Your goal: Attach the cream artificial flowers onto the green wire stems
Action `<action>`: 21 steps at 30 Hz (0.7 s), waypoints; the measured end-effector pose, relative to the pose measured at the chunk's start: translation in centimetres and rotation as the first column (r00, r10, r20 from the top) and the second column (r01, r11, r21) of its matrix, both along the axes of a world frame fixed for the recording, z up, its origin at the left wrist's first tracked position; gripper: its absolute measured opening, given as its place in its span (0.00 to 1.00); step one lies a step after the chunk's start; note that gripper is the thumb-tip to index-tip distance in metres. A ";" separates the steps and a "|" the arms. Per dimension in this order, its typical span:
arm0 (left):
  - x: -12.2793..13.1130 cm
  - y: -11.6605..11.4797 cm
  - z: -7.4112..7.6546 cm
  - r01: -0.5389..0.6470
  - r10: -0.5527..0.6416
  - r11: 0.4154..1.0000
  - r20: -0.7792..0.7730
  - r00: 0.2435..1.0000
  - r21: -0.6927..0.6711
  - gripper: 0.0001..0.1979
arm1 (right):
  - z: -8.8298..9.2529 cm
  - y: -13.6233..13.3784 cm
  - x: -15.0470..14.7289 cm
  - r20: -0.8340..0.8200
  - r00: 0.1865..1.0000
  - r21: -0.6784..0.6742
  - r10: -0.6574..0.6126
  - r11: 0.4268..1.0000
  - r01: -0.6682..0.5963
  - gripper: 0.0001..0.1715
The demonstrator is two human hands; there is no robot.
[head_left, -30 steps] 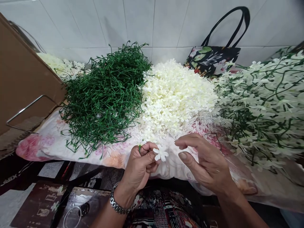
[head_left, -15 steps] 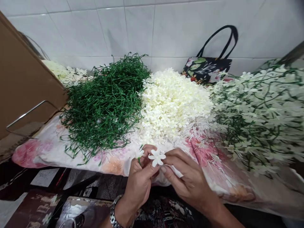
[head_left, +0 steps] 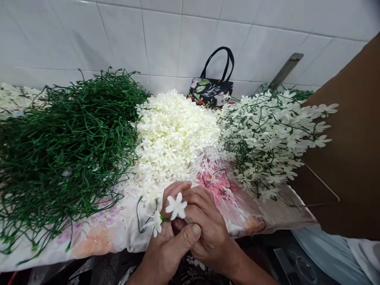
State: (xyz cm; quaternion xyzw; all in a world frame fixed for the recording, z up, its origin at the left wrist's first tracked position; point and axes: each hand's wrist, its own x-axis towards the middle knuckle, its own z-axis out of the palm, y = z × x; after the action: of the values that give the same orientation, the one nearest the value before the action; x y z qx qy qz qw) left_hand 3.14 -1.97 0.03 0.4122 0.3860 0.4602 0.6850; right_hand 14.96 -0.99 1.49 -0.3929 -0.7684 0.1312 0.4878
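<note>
The person's two hands meet over the near edge of the flower-print cloth (head_left: pixel 97 239), fingers overlapping so that little room shows between them. The left hand (head_left: pixel 168 249) is closed on a sprig with an open white flower (head_left: pixel 176 206) standing just above the knuckles, a second white flower (head_left: pixel 156 222) hanging beside it to the left, and a thin green stem (head_left: pixel 139 211) looping out over the cloth. The right hand (head_left: pixel 212 227) is curled against the left with its fingers bent inward; whether it also pinches the sprig cannot be told, as its fingertips are hidden. Just beyond the hands rises the pile of loose white blossoms (head_left: pixel 178 130), its near edge close to the fingers. To the left, the heap of green stems (head_left: pixel 89 122) spreads toward the cloth's front edge, some tips hanging near it. Between heap and hands runs a strip of bare cloth; to the right, a wider patch reaches to the bunch of stemmed white flowers (head_left: pixel 267 138). That bunch overlaps the brown cardboard (head_left: pixel 341 158), which bounds the right side. Behind, the floral handbag (head_left: pixel 211 93) stands at the tiled wall (head_left: pixel 166 35), closing off the far side.
</note>
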 end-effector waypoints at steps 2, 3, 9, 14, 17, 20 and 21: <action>0.4 0.3 0.3 0.105 -0.105 0.994 0.037 0.994 0.009 0.33 | 0.1 0.1 0.7 -0.019 1.000 0.006 -0.008 1.000 0.008 0.08; 0.6 0.4 0.4 0.130 -0.130 0.991 0.060 0.990 0.003 0.33 | 0.2 0.1 1.0 -0.036 0.999 -0.002 -0.017 1.000 0.017 0.08; 1.8 0.7 1.0 0.143 -0.125 0.983 0.144 0.982 -0.118 0.29 | 0.8 0.0 3.3 -0.040 0.997 -0.032 -0.059 0.998 0.057 0.08; 1.1 0.5 1.5 0.031 -0.042 0.989 -0.076 0.996 -0.147 0.20 | 1.9 -0.3 7.4 0.014 0.961 0.090 -0.275 0.958 0.273 0.13; 0.2 0.3 1.8 0.035 -0.044 0.998 -0.165 0.985 -0.056 0.13 | 2.3 -0.3 11.4 0.012 0.779 0.394 -0.627 0.719 0.573 0.17; -0.5 0.3 1.8 0.070 -0.064 0.997 -0.190 0.980 0.023 0.10 | 1.9 0.4 14.8 0.208 0.592 0.488 -0.779 0.607 0.627 0.10; -0.6 0.3 1.8 0.093 -0.083 0.995 -0.200 0.976 0.043 0.10 | 1.7 0.6 15.5 0.314 0.599 0.451 -0.736 0.671 0.588 0.08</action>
State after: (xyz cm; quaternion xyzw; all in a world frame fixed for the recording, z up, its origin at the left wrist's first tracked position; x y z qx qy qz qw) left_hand 2.52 -1.63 1.84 0.4905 0.4215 0.3961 0.6518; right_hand 30.48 -0.40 3.18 -0.5927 -0.6680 -0.2803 0.3520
